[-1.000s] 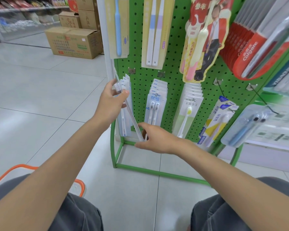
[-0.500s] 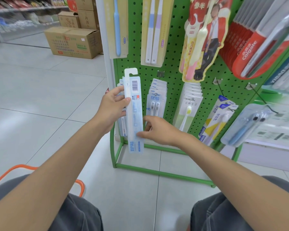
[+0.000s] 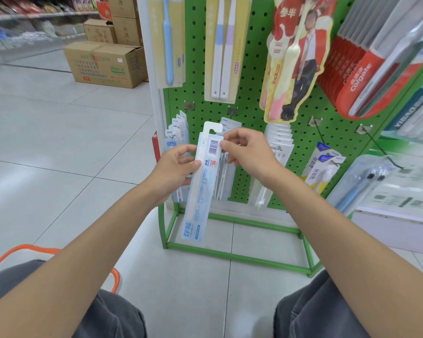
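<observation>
I hold a long pale-blue toothbrush pack (image 3: 200, 191) upright in front of a green pegboard rack (image 3: 254, 113), its back with the barcode facing me. My left hand (image 3: 174, 172) grips the pack's left edge near the middle, thumb on the face. Near the top, my right hand (image 3: 244, 152) pinches the pack's right edge beside the barcode. Behind the pack hang rows of similar toothbrush packs (image 3: 177, 132) on the rack's lower hooks.
More toothbrush packs hang higher up, including red Colgate packs (image 3: 362, 76) at the right. Cardboard boxes (image 3: 105, 64) stand on the tiled floor at the back left. An orange basket handle (image 3: 27, 250) shows by my left knee. The rack's green base frame (image 3: 237, 257) sits on the floor.
The pack came off the left hook and turned barcode side toward me. My right hand rose from the pack's lower edge to its top. Both hands shifted right and slightly toward me.
</observation>
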A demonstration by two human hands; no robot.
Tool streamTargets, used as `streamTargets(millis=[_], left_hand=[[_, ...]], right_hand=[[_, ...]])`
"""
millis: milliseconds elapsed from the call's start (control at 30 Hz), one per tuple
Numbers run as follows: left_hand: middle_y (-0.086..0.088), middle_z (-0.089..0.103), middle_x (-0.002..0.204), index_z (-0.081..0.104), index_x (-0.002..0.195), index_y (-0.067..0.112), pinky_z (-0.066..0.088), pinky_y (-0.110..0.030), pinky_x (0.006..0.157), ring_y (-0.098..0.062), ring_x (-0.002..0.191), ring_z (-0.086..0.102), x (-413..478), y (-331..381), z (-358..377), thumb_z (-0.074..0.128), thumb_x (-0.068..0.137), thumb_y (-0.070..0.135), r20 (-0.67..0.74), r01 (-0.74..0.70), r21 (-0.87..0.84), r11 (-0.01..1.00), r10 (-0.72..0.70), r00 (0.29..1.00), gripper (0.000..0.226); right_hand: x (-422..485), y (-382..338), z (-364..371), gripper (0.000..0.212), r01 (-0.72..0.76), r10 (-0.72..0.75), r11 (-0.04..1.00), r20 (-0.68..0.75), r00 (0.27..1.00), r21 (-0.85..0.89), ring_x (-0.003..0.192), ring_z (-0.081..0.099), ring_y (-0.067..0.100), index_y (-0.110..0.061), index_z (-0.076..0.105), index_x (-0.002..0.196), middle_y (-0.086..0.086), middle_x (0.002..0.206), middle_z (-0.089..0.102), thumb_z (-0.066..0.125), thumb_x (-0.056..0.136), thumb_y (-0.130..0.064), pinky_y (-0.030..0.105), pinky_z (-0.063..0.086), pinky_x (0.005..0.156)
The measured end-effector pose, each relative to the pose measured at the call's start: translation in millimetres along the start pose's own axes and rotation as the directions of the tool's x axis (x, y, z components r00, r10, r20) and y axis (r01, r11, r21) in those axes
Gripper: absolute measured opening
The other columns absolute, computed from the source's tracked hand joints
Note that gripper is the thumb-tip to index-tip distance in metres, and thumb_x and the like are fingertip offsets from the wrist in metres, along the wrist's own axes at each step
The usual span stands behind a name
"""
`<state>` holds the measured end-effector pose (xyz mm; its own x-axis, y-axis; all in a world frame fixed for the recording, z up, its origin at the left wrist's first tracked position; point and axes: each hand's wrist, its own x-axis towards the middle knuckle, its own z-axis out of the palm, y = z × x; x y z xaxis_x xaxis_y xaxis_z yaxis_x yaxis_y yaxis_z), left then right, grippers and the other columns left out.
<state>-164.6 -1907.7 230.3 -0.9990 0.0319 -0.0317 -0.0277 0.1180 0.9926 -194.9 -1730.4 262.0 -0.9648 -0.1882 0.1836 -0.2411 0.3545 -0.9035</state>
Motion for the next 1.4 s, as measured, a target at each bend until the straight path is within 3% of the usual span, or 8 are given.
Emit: streamTargets(millis=[267,533,767,900,1000,1167,1233,1400], left_hand=[[-0.003,0.075,0.098,0.06,0.116,0.013,0.058,-0.027,0.076,-0.016,0.089,0.072,1.7,2.7,-4.2,0.056,0.099,0.014,0.052,0.034,-0.11,0.993,-0.028,0.998,0.018],[-0.004,0.074,0.099,0.059,0.119,0.014,0.059,-0.028,0.079,-0.015,0.09,0.072,-4.0,0.4,-3.7,0.076,0.083,0.011,0.053,-0.034,-0.069,0.997,0.038,0.998,0.041],[0.005,0.062,0.11,0.064,0.118,0.026,0.059,-0.028,0.076,-0.012,0.082,0.068,-1.5,-0.9,-3.1,0.081,0.077,0.024,-0.048,-0.087,0.146,0.985,0.095,0.994,0.044],[0.005,0.064,0.087,0.065,0.091,0.028,0.056,-0.023,0.065,-0.008,0.067,0.064,-0.6,-1.8,-3.0,0.08,0.079,0.017,-0.096,-0.104,0.145,0.984,0.118,0.988,0.022],[0.004,0.065,0.091,0.064,0.091,0.028,0.054,-0.026,0.066,-0.014,0.074,0.065,2.1,-4.9,-4.5,0.082,0.077,0.021,-0.087,-0.103,0.173,0.979,0.12,0.989,0.023],[0.006,0.068,0.099,0.068,0.103,0.024,0.053,-0.028,0.077,-0.012,0.077,0.064,13.4,-9.9,-19.9,0.079,0.081,0.02,-0.153,-0.05,0.294,0.954,0.098,0.983,0.025],[0.005,0.07,0.086,0.07,0.091,0.022,0.053,-0.03,0.076,-0.011,0.074,0.064,18.5,-9.3,-26.7,0.074,0.086,0.026,-0.238,-0.022,0.268,0.963,0.088,0.967,0.008],[0.003,0.068,0.072,0.07,0.08,0.012,0.042,-0.022,0.061,-0.005,0.061,0.055,33.0,-8.0,-33.0,0.066,0.091,0.039,-0.352,0.008,0.337,0.942,0.118,0.928,0.029]], right_hand=[[2.4,-4.6,6.5,0.009,-0.08,0.074,0.979,0.039,0.996,0.185,0.052,0.064,0.014,-0.009,0.05,0.092,0.022,0.101,0.062,0.048,0.101,-0.006,0.023,0.05,0.051],[1.1,-8.9,15.7,0.03,-0.114,0.09,0.97,0.12,0.989,0.215,0.073,0.062,0.015,-0.013,0.055,0.097,0.003,0.093,0.061,0.068,0.089,-0.039,0.035,0.055,0.081],[2.4,-11.1,19.5,0.022,-0.092,0.075,0.981,0.103,0.992,0.171,0.094,0.067,0.031,-0.017,0.068,0.097,0.019,0.106,0.07,0.047,0.101,-0.013,0.046,0.051,0.097],[3.7,-8.6,21.9,0.018,0.031,-0.032,0.999,0.033,0.999,0.028,0.082,0.063,0.033,-0.004,0.067,0.1,0.025,0.096,0.067,0.054,0.098,-0.015,0.051,0.054,0.087],[6.6,-10.5,20.4,0.02,0.116,-0.119,0.99,-0.03,0.992,-0.086,0.067,0.05,0.01,-0.019,0.066,0.083,-0.004,0.068,0.056,0.053,0.099,-0.021,0.039,0.051,0.071],[19.4,-13.4,19.1,0.038,0.182,-0.203,0.946,-0.054,0.978,-0.27,0.05,0.029,0.01,0.008,0.057,0.079,0.004,0.058,0.037,0.05,0.1,-0.023,0.025,0.028,0.05],[29.5,-13.2,23.1,0.037,0.189,-0.218,0.928,-0.056,0.974,-0.322,0.052,0.031,0.013,0.009,0.061,0.082,0.006,0.058,0.04,0.05,0.1,-0.022,0.026,0.028,0.051],[61.0,-15.8,45.6,0.035,0.188,-0.228,0.857,-0.025,0.973,-0.48,0.054,0.035,0.019,0.006,0.055,0.072,0.016,0.059,0.045,0.048,0.097,-0.016,0.029,0.031,0.054]])
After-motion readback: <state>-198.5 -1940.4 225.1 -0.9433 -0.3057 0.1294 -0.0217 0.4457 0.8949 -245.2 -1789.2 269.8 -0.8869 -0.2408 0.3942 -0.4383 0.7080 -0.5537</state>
